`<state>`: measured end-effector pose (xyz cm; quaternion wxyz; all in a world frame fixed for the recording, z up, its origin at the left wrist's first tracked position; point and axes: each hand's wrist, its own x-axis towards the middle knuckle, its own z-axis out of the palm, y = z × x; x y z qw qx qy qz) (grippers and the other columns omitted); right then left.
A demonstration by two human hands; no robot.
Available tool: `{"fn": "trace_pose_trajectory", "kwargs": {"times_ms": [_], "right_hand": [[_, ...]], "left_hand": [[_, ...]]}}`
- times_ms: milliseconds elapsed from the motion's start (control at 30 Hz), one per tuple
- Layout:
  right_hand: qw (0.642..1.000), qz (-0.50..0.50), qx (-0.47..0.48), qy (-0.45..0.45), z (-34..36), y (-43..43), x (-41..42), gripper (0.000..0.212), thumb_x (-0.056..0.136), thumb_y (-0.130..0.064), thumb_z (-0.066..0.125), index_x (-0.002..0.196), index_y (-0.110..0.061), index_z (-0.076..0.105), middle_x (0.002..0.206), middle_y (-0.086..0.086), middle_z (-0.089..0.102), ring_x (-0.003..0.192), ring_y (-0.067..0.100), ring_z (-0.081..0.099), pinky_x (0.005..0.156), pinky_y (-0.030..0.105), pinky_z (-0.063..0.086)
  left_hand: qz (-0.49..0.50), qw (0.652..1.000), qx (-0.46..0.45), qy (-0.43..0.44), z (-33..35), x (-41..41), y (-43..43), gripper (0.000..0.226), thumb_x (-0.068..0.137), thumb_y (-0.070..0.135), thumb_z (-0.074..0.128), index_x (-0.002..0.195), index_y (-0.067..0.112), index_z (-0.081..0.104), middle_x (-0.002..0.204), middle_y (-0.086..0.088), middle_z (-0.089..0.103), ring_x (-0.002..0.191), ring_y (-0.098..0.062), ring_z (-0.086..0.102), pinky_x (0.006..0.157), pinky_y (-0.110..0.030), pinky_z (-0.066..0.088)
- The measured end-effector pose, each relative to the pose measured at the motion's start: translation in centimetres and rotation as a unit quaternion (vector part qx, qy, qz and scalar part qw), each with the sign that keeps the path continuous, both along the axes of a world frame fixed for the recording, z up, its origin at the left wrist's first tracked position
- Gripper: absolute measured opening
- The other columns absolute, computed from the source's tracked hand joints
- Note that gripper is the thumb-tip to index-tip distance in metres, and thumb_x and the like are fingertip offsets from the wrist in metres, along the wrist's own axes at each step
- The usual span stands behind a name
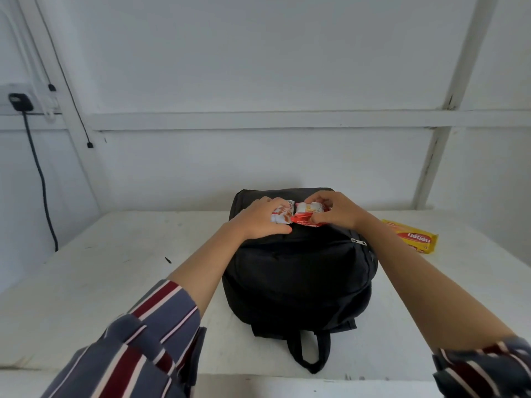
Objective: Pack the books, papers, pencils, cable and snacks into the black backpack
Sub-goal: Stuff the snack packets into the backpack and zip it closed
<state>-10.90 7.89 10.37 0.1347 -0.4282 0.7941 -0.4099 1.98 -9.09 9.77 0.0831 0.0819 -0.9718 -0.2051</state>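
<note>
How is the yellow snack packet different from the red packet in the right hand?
The yellow packet lies untouched on the table, right of the black backpack; the red packet is over the backpack, pinched by the right hand. The yellow one looks longer. Both are sealed snacks.
</note>
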Motion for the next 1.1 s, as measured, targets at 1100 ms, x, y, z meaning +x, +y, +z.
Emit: {"fn": "trace_pose_trajectory", "kwargs": {"times_ms": [1100], "right_hand": [[0.972, 0.034, -0.181, -0.143, 1.2, 3.9, 2.9, 0.026, 0.067, -0.002, 0.072, 0.085, -0.014, 0.059, 0.087, 0.010, 0.066, 0.079, 0.016, 0.065, 0.071, 0.020, 0.053]], "left_hand": [[-0.089, 0.988, -0.108, 0.066, -0.1, -0.4, 0.2, 0.041, 0.094, 0.006, 0.044, 0.133, 0.017, 0.051, 0.148, 0.004, 0.035, 0.129, -0.020, 0.041, 0.104, -0.035, 0.036]]}}
